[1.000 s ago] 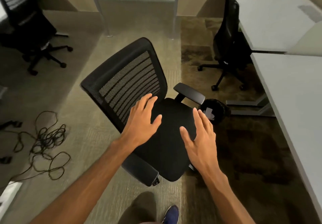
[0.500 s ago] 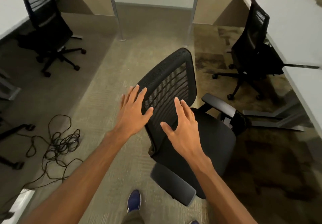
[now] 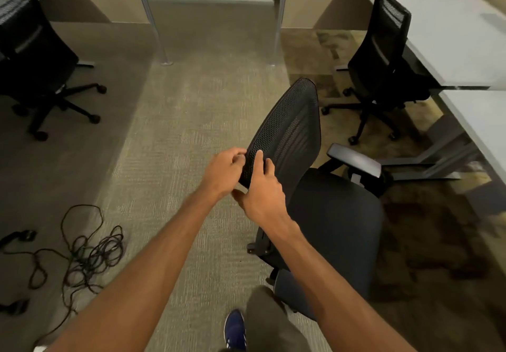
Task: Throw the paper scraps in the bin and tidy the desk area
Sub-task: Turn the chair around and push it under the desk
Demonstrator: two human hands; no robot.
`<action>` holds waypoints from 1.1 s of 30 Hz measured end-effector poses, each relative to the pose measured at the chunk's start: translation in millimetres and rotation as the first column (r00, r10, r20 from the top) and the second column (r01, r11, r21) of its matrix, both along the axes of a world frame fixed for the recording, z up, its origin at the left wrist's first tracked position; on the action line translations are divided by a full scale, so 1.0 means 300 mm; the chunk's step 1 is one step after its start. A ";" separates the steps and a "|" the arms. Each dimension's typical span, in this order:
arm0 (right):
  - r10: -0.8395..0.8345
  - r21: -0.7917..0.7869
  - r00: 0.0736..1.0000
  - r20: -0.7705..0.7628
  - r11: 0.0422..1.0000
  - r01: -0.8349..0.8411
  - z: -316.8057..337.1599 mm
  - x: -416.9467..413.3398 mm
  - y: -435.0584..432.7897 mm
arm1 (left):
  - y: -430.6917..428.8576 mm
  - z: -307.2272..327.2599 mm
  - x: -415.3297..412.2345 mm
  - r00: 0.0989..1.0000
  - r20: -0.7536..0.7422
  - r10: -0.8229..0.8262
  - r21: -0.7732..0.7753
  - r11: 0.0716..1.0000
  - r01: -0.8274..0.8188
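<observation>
A black mesh-backed office chair (image 3: 295,132) stands on the carpet in front of me, its seat turned toward the white desk (image 3: 482,116) on the right. My left hand (image 3: 223,169) grips the near edge of the chair's backrest from the left. My right hand (image 3: 260,193) holds the same edge just below, fingers wrapped over the mesh. No paper scraps or bin can be seen.
A tangle of black cable (image 3: 87,250) lies on the floor at the left. Another black chair (image 3: 383,58) is tucked at the far right desk (image 3: 443,23), and a third chair (image 3: 30,58) stands at the far left. My blue shoe (image 3: 235,329) is below.
Both hands went from hovering open over the chair to gripping the backrest's edge. The chair has swung round, its seat now facing the right desk, and the view has shifted.
</observation>
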State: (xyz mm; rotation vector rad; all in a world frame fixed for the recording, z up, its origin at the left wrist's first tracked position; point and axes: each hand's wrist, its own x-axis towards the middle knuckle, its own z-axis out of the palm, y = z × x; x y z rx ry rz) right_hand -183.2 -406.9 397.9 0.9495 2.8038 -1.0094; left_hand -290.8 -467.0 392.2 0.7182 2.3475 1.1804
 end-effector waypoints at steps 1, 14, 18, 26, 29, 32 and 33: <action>-0.015 0.010 1.000 0.017 1.000 0.015 -0.007 -0.018 -0.007 | 0.004 0.000 -0.018 1.000 0.025 0.013 0.020 1.000 -0.014; -0.261 0.020 0.962 0.084 0.965 0.260 -0.054 -0.210 0.036 | 0.137 -0.016 -0.292 0.977 0.130 -0.166 0.052 0.986 0.160; -0.352 -0.021 0.928 0.124 0.934 0.357 -0.044 -0.262 0.081 | 0.280 -0.017 -0.366 0.935 0.156 -0.317 0.034 0.948 0.316; -0.481 -0.059 0.857 0.185 0.865 0.499 -0.008 -0.330 0.131 | 0.491 -0.035 -0.473 0.877 0.163 -0.451 0.031 0.891 0.453; -0.503 -0.067 0.840 0.205 0.849 0.525 0.001 -0.344 0.135 | 0.544 -0.051 -0.508 0.861 0.196 -0.469 0.041 0.881 0.471; -0.506 -0.085 0.832 0.225 0.841 0.534 0.013 -0.348 0.136 | 0.591 -0.058 -0.526 0.834 0.248 -0.493 0.063 0.867 0.494; -0.506 -0.094 0.831 0.232 0.838 0.537 0.017 -0.349 0.136 | 0.608 -0.063 -0.531 0.822 0.252 -0.511 0.061 0.856 0.514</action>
